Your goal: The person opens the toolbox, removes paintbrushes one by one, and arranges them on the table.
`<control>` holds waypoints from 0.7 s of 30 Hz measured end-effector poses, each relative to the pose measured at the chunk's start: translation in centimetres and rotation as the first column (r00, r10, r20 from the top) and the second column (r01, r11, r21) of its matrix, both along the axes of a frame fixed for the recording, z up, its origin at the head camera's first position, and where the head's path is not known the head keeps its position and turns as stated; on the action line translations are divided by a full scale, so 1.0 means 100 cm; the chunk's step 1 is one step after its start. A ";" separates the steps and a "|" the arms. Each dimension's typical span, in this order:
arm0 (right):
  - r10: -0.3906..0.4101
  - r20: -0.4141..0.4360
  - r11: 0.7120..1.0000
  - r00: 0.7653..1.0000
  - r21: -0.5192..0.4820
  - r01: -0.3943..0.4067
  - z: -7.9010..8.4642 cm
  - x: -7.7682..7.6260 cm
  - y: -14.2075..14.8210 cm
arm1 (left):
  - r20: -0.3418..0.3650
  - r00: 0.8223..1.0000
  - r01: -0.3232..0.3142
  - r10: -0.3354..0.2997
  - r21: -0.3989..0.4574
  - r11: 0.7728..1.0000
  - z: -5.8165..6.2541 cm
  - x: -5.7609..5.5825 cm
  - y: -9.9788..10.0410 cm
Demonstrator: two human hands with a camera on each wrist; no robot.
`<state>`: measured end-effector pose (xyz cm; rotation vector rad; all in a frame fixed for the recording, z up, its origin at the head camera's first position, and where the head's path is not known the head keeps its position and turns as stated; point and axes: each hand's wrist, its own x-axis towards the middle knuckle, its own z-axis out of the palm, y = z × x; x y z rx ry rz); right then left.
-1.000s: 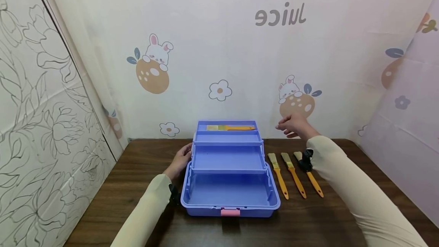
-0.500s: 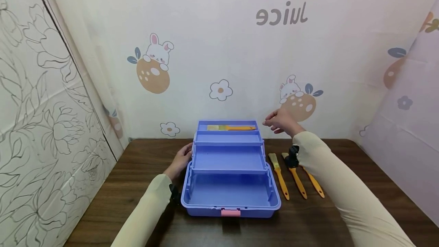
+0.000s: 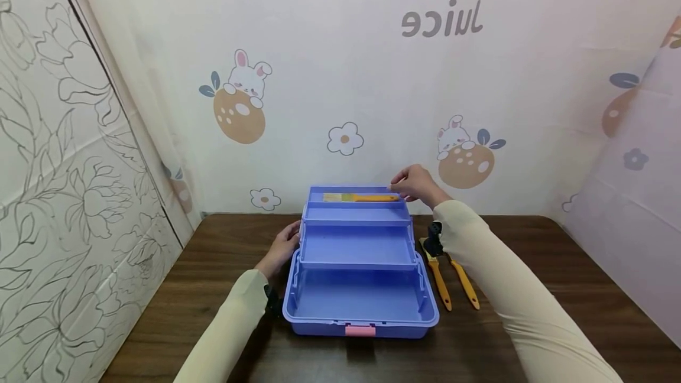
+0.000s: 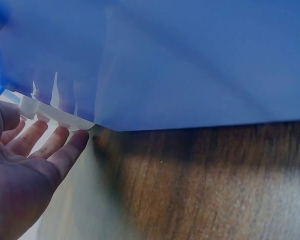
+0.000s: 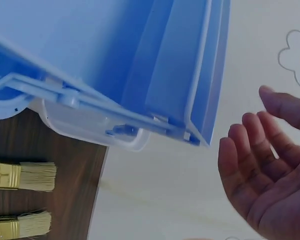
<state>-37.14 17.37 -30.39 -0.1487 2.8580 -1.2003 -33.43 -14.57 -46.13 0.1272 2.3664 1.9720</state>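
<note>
A blue-purple toolbox stands unfolded on the table, its trays stepped up toward the back. Across the top tray lies a paintbrush with a yellow handle. My left hand is at the box's left rear side; in the left wrist view its fingertips meet the edge of the whitish translucent lid. My right hand is raised by the top tray's right end, beside the brush's handle. The right wrist view shows that hand with thumb and fingers apart, holding nothing.
Two more paintbrushes, one near the box and one farther right, lie on the dark wooden table, partly under my right forearm. A pink latch is on the box's front. Printed curtain hangs behind.
My right hand has moved left from beyond the box to the top tray's right end. The forearm now covers the rightmost brush. My left hand stays at the box's side.
</note>
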 end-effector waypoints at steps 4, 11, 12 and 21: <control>0.068 -0.019 0.997 0.998 0.035 -0.067 -0.002 -0.006 -0.013 | -0.001 1.000 -0.014 0.014 -0.003 1.000 -0.002 -0.001 -0.002; 0.123 -0.019 0.990 0.992 0.065 -0.122 -0.001 -0.014 -0.034 | -0.015 0.999 -0.033 0.033 0.002 0.999 0.000 -0.002 -0.003; 0.124 -0.015 0.990 0.992 0.065 -0.123 -0.001 -0.014 -0.036 | -0.015 0.999 -0.034 0.034 0.001 0.999 -0.001 -0.002 -0.002; 0.110 0.008 0.987 0.994 0.120 -0.110 -0.009 -0.021 -0.053 | -0.002 1.000 -0.015 0.015 -0.010 1.000 -0.002 -0.005 -0.004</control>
